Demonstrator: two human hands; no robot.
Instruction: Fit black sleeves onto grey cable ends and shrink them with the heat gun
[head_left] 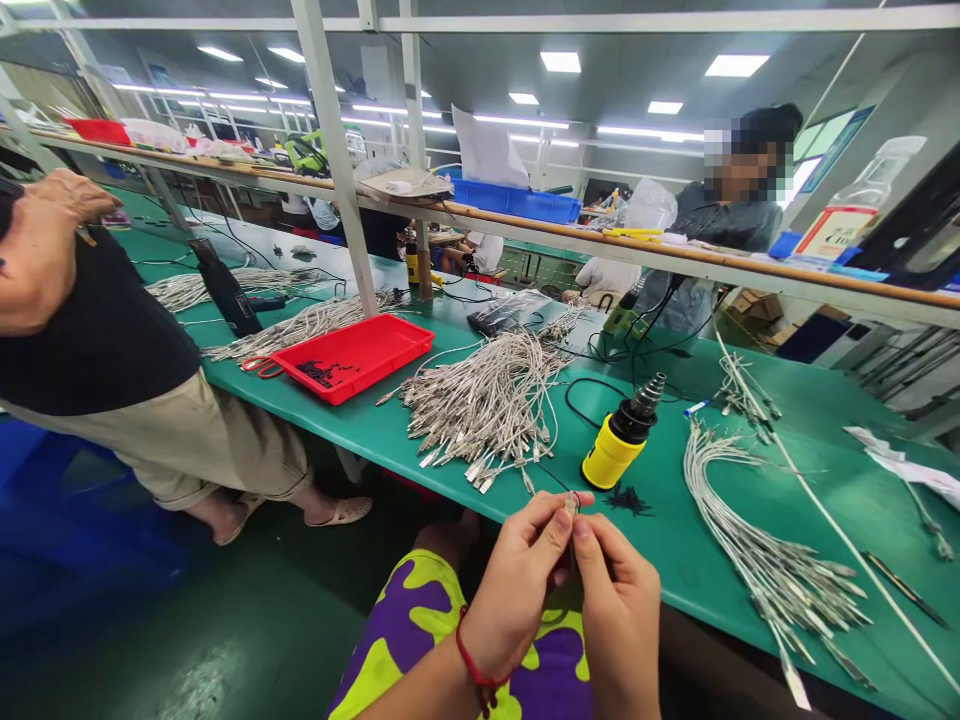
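Just off the table's front edge, my left hand [517, 565] and my right hand [621, 590] meet, their thumbs and fingers pinched on a cable's connector end [572, 505]. Fingers hide most of that cable. Beyond them stands a yellow and black heat gun [611, 455], nozzle up and tilted right. Several short black tube pieces [628, 501] lie by its base. Left of it is a large heap of grey-white cables [480, 405] with metal plugs towards me. Another bundle of cables [739, 525] curves across the table on the right.
A red tray [401, 345] with small black pieces sits on the green table [675, 570] to the left. A co-worker in a black top [105, 330] stands far left; another person [739, 200] is behind the shelf. A bottle [855, 205] stands on the shelf [675, 255].
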